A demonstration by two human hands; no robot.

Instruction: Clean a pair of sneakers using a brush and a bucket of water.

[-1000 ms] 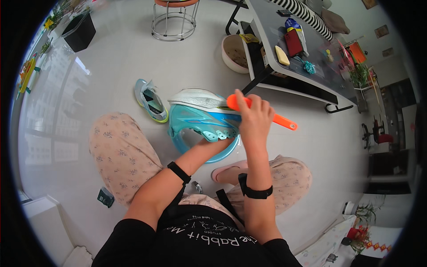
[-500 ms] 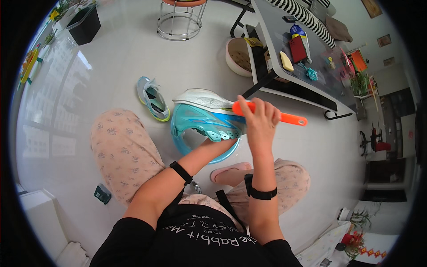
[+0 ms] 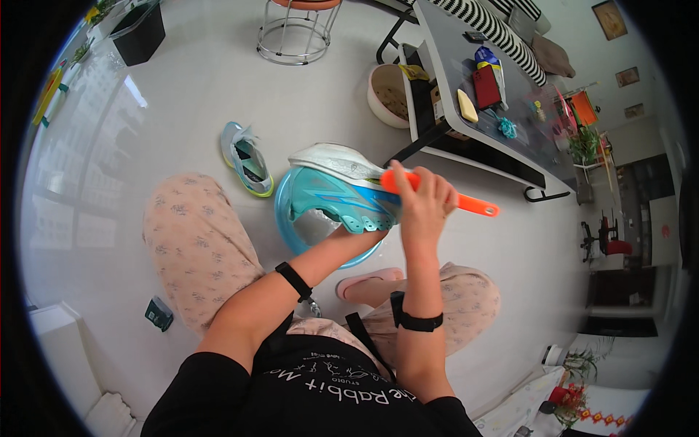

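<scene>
A turquoise sneaker (image 3: pixel 338 198) with a white sole (image 3: pixel 331 159) lies tilted on its side above a light-blue basin (image 3: pixel 284 229). My left hand (image 3: pixel 370 234) reaches into the shoe's opening and holds it up; its fingers are hidden inside. In my right hand (image 3: pixel 426 200) is an orange-handled brush (image 3: pixel 477 205), gripped with the fingers wrapped round the handle. Its head is against the sole's edge near the heel, and the bristles are not visible. The other sneaker (image 3: pixel 247 160), greyish blue with a yellow-green sole edge, stands on the floor left of the basin.
A grey-topped table (image 3: pixel 502 120) stands at the far right, with a pale bin (image 3: pixel 388 98) beside it. Further off are a round stool (image 3: pixel 298 36) and a black bin (image 3: pixel 140 35). A small dark box (image 3: pixel 159 314) lies by my left knee (image 3: pixel 193 240).
The sneaker has shifted slightly right relative to the basin and its toe tips a little differently. Both hands keep their holds, and the whole view has shifted slightly.
</scene>
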